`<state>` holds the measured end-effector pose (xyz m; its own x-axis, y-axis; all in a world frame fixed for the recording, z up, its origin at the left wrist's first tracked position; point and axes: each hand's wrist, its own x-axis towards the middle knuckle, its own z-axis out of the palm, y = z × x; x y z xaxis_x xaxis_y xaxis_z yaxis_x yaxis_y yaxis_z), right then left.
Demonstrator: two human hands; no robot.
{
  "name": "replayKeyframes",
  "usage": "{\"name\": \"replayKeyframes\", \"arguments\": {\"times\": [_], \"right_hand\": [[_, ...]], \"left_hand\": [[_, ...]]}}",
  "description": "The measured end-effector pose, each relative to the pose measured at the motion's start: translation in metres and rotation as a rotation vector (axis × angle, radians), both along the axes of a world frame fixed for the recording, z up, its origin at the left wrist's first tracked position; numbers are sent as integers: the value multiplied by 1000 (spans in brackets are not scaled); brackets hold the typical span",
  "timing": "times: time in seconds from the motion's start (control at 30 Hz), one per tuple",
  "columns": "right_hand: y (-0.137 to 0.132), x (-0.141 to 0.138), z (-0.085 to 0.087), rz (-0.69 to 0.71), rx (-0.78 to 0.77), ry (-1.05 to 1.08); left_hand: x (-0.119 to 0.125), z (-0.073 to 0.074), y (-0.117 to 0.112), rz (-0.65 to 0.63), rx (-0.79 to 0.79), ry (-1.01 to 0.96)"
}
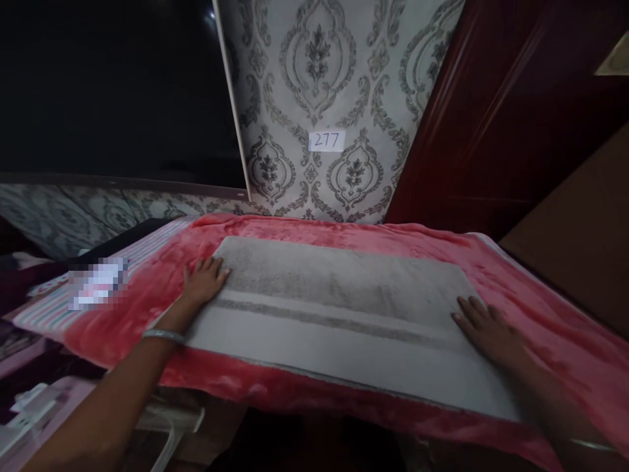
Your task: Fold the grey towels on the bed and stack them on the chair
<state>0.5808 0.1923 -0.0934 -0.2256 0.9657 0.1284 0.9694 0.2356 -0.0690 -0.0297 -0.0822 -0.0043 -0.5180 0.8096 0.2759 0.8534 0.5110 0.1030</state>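
A long grey mat (334,282) with a short-pile surface lies flat across a pink plush blanket (275,227). Paler bands run along its near half, and darker smudges mark the far half. At the mat's left end, my left hand (204,282) rests with fingers spread over the edge; a silvery bangle is on that wrist. My right hand (489,328) lies on the right end, its fingers stretched out flat. Neither hand grips anything. The mat's near edge shows a thin dark line.
A large dark television (118,92) stands at the back left. Patterned wallpaper carries a paper label reading 277 (327,139). A dark red door (481,118) is at the right. A striped cloth (54,314) lies left; a white plastic item (34,406) sits lower left.
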Motion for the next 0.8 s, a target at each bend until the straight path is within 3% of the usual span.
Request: {"name": "replayKeyframes", "arguments": {"times": [0.07,0.13,0.27,0.33,0.4,0.47,0.57,0.8], "right_hand": [[-6,-38,17,41,11,-6],[-16,-92,35,206,29,-1],[-40,-203,54,496,-39,-2],[-45,-237,55,605,-57,-7],[-43,-251,52,668,-57,-3],[-31,-248,47,673,-39,6],[0,-218,38,577,-13,-1],[89,-93,2,211,78,56]], "left_hand": [[13,-4,22,-57,-4,-5],[37,-7,52,-169,-44,-27],[103,-12,115,-549,-254,-99],[129,-17,135,-625,-267,-93],[141,-24,146,-653,-236,-76],[136,-30,150,-675,-205,-70],[102,-33,153,-630,-227,-89],[-9,-17,136,-243,-294,-90]]}}
